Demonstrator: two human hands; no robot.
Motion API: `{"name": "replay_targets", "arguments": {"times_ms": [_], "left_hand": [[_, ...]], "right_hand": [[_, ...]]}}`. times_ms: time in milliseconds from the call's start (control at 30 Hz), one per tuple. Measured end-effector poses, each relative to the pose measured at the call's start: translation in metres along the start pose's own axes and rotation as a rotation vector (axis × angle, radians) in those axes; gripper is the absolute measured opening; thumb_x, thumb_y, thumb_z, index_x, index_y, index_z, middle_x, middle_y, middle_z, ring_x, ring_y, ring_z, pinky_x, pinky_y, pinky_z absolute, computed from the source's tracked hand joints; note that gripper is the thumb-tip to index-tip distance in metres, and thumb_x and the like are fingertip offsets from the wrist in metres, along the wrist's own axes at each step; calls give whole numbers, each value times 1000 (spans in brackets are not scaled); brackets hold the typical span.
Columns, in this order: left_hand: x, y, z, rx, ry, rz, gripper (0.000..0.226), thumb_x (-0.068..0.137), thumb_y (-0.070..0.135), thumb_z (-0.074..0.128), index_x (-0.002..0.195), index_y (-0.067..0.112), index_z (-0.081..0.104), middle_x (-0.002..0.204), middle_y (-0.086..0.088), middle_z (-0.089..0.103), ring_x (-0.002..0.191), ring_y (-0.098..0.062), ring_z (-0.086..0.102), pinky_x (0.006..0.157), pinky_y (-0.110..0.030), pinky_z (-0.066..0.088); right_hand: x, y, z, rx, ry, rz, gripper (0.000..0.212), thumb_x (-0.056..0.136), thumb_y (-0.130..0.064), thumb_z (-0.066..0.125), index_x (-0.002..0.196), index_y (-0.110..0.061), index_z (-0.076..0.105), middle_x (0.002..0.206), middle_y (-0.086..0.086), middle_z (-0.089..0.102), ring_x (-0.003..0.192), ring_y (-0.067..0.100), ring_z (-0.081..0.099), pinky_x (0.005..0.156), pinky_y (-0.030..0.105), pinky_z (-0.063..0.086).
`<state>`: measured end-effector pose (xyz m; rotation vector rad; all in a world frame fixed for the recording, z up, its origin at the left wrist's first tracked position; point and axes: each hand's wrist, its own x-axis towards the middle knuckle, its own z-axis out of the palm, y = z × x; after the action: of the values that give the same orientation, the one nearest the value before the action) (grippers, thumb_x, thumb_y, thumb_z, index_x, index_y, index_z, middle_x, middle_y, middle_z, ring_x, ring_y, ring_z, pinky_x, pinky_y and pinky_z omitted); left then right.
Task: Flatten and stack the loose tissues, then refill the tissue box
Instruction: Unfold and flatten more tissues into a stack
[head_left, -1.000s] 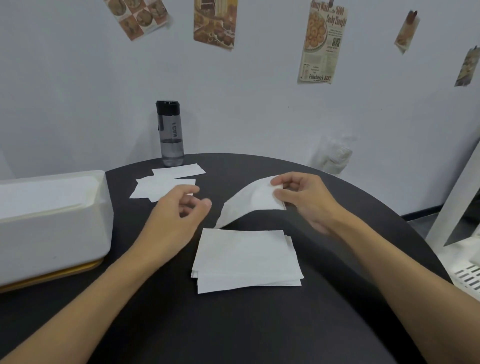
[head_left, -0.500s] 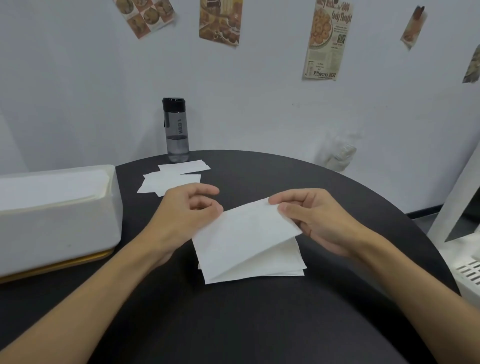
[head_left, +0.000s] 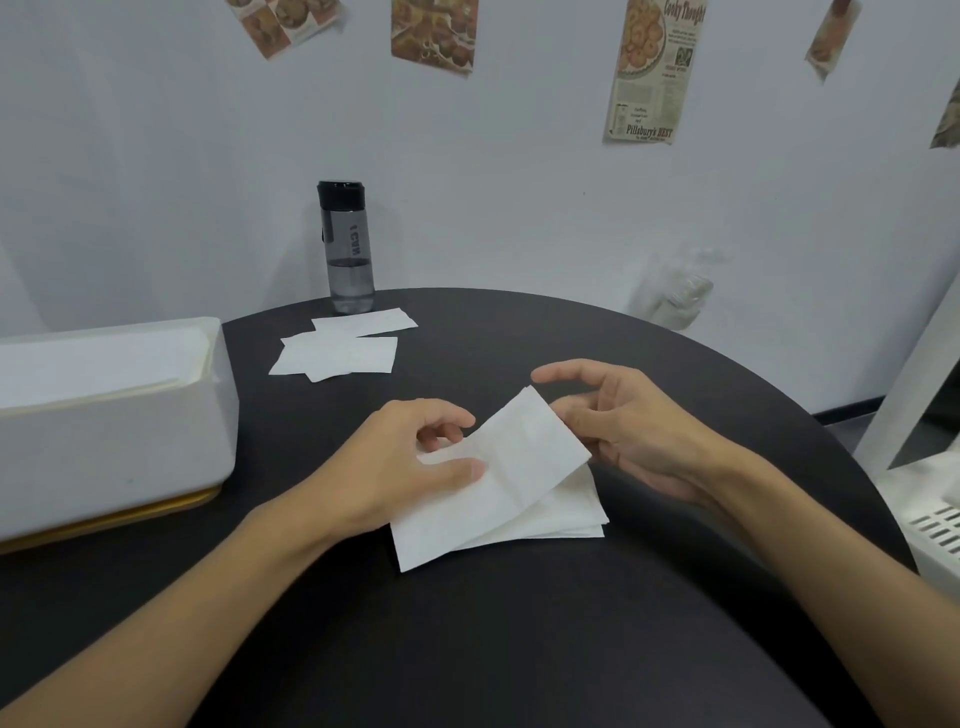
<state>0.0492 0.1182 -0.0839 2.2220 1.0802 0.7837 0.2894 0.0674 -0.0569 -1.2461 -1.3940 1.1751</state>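
The person is showing only two bare hands and forearms. The left hand (head_left: 395, 467) and the right hand (head_left: 639, 431) are showing plain, uncovered fingers, and the left thumb's nail (head_left: 477, 470) is showing cut short and rounded. The left forearm (head_left: 182, 613) and the right forearm (head_left: 831, 566) are lying bare all the way to the picture's lower edge, looking slim at the wrists and widening toward the camera, their skin looking smooth.
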Motion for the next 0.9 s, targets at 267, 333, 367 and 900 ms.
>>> {"name": "replay_targets", "arguments": {"times_ms": [267,333,367,900], "left_hand": [[0,-4,5,12,-14,0,42,81,31,82,119,34,65,100,12,65,94,1,56,82,-9,44],[0,-5,5,6,-4,11,44,80,28,83,120,33,65,98,12,65,93,1,56,83,-9,43],[0,-6,6,7,1,15,45,80,28,83,121,32,65,98,12,64,93,1,56,83,-9,43],[0,-7,7,32,-22,2,46,83,30,80,125,34,63,102,14,63,97,-4,56,91,-19,46]], "right_hand": [[2,5,0,-7,11,-21,14,97,-3,59,107,-2,70,98,21,73,83,25,63,70,28,57],[3,6,0,-21,8,-17,15,95,1,60,108,-2,67,101,21,74,85,25,67,72,29,58],[3,7,0,-25,10,-16,15,95,1,59,108,-2,67,102,22,73,86,25,67,74,31,57],[6,6,1,-48,34,86,21,94,-12,65,99,8,73,102,25,73,88,30,69,84,39,59]]}}
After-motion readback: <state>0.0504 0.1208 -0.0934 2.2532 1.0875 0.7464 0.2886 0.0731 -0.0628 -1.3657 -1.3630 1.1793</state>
